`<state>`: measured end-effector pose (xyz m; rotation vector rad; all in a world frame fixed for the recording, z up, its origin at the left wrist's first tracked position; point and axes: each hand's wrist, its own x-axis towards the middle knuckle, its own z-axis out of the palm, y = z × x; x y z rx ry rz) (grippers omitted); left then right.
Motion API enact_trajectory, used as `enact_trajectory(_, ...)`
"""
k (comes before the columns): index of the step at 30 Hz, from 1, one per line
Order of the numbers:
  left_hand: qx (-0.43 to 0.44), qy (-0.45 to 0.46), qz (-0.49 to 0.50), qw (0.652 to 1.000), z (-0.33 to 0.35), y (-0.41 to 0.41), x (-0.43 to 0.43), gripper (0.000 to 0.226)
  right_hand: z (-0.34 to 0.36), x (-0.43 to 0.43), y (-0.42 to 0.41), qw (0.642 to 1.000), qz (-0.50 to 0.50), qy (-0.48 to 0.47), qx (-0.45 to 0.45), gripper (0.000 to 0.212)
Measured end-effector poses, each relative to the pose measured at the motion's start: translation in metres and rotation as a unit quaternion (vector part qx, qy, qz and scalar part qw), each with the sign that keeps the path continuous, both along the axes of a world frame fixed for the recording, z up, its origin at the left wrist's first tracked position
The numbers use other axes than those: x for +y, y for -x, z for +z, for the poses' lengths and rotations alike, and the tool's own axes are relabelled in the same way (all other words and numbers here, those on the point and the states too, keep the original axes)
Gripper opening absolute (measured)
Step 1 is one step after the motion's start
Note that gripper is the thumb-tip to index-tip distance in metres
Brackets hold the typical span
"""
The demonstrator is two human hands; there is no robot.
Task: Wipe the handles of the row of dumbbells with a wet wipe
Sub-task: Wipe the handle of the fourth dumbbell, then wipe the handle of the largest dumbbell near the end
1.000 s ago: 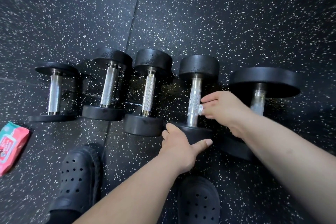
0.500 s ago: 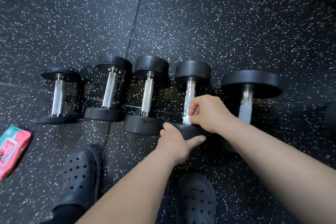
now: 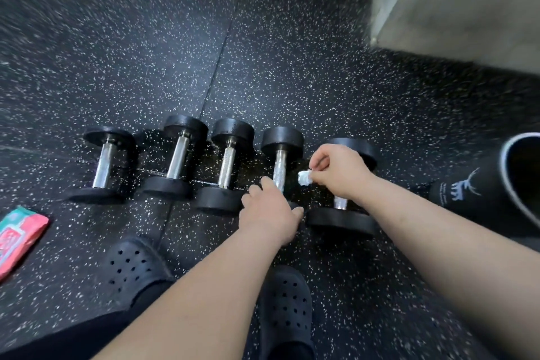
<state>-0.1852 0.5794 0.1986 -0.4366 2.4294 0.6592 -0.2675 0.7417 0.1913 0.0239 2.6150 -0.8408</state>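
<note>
A single wide-angle camera on the person's head looks forward and steeply down at the floor (image 3: pixel 277 67), near the dumbbells (image 3: pixel 226 166), which cross mid-frame; the person's shoes (image 3: pixel 285 301) sit at the bottom.

My left hand (image 3: pixel 268 213) grips and covers most of the near black plate of the fourth chrome-handled dumbbell (image 3: pixel 280 168), counting from the nine o'clock end. My right hand (image 3: pixel 339 169) and wrist hide the handle of the largest black dumbbell (image 3: pixel 342 221), all but a short stub. I cannot tell how the crumpled white wipe (image 3: pixel 304 178) is folded.

At nine o'clock the pink-and-green packet (image 3: pixel 20 235) is cut by the edge, its print blurred. At three o'clock a black white-rimmed container (image 3: pixel 482 193) is cut off too, its small lettering unreadable. The speckled rubber floor (image 3: pixel 87 38) smears towards ten o'clock.
</note>
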Motion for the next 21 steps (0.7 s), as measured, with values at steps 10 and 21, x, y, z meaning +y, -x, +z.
enact_trajectory(10,0.039,-0.075,-0.03,0.996,0.102,-0.027,0.021,0.08,0.144,0.031,-0.039,0.993,0.002,-0.087,0.074,0.02)
enact_trajectory(21,0.055,-0.095,-0.036,0.993,0.105,-0.059,0.087,0.074,0.153,0.053,-0.06,0.987,-0.04,-0.101,0.12,0.018)
